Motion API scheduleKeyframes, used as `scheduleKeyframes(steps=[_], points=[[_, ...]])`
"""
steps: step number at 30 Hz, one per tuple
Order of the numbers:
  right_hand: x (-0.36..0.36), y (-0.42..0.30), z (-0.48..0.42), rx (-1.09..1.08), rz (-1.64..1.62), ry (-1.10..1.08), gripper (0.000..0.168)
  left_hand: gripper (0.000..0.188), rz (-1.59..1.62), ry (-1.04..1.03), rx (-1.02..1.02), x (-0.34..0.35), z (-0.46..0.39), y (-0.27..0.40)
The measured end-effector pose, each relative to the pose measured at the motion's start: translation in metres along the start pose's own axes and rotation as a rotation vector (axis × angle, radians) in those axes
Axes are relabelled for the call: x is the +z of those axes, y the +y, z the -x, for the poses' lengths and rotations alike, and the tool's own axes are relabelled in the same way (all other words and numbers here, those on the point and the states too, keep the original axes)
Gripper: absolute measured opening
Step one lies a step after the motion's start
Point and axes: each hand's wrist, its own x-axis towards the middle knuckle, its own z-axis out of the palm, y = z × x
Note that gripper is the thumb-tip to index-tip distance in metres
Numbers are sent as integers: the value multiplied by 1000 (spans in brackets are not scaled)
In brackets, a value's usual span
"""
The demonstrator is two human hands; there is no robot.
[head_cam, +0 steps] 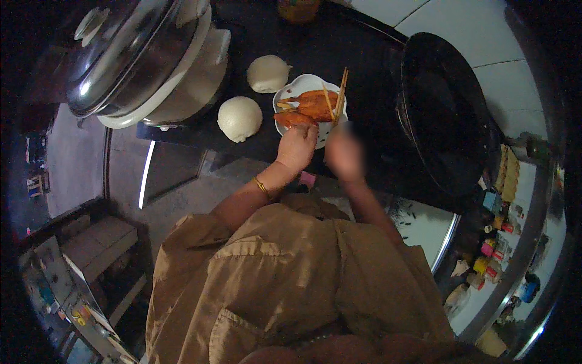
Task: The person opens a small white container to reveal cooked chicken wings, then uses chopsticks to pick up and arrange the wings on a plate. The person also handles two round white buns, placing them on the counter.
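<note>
My left hand [298, 143] has its fingers closed on the near end of a reddish-orange piece of food [294, 119] on a white scalloped plate [305, 83]. Behind that piece lies a larger browned orange piece [313, 103], with pale wooden sticks [286, 103] at its left end. More thin wooden sticks [341, 95] lean up over the plate's right side, their lower ends close to my right hand [345, 154]. That hand is blurred at the plate's near right rim, so its grip is unclear. Two pale steamed buns, one near [240, 119] and one far [268, 73], lie left of the plate.
On the left stands a large pot with a shiny lid [132, 54]. A big black wok [445, 113] leans by the tiled wall [477, 41] on the right. The dark countertop [363, 59] carries a jar [298, 10] at the back. Shelves with several small containers [493, 250] run along the right.
</note>
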Motion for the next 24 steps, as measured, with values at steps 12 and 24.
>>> scheduleKeyframes(steps=[12,24], points=[[-61,38,-32,-830,1038,266,11,23,-369,-97,-35,-15,-8,16],[-50,-3,-27,-521,894,265,20,34,-569,-137,46,-41,-54,15]])
